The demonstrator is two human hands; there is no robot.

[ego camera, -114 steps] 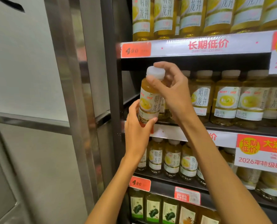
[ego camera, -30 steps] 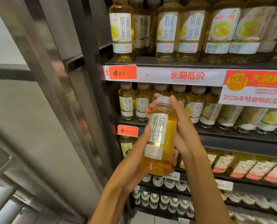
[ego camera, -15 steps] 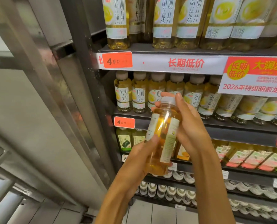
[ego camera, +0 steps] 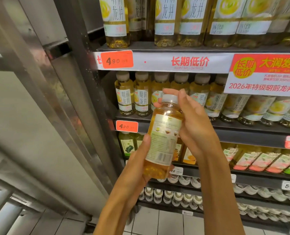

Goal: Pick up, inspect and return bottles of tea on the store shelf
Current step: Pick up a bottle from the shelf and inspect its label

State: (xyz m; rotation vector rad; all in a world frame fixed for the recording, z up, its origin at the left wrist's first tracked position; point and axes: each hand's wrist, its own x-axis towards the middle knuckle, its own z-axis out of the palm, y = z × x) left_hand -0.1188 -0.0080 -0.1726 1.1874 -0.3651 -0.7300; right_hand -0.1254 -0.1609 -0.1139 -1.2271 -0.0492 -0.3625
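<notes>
Amber-yellow tea bottle (ego camera: 162, 138) held in front of the shelves, off any shelf, tilted slightly with cap up and far, base near. White screw cap (ego camera: 169, 98). Back of label (ego camera: 163, 141) faces camera: pale green/white panel, small-print text block, row of small round pictures, barcode-like strip near lower edge; print too small to read.

Left hand (ego camera: 137, 165) cupped under and around lower half of bottle, thumb (ego camera: 146, 141) pressed along left edge of label, fingers curled behind base. Right hand (ego camera: 195, 126) wrapped round upper part from right, fingertips (ego camera: 170, 91) curled over cap and neck, pinching there. Both hands closed on same bottle, neither spread.

Upper shelf, far: tall bottles (ego camera: 117, 22) of same pale yellow tea, labels reading 龙井. Shelf strip (ego camera: 188, 62) below them: red 长期低价, with faint "EVERY DAY LOW PRICE" under it. Orange price tag (ego camera: 117, 61) at left: 4.90.

Middle shelf: row of small bottles (ego camera: 124, 97) with beige caps, labels 明前龙井, red brand mark at top of label, partly legible as "Uni". Second orange tag (ego camera: 127, 126): 4.90. Hanging sign (ego camera: 264, 74) at right: 长期低价 in yellow circle, 大润发 in yellow on red, then 2026年特级明前龙井茶 in red on white.

Lower shelf: green-labelled bottles (ego camera: 127, 145) at left, pink and green labelled packs (ego camera: 259, 160) lying tilted at right. Text unreadable. Bottom rows: bottle tops with pale caps (ego camera: 174, 195). Steel post (ego camera: 59, 102) at left of rack.
</notes>
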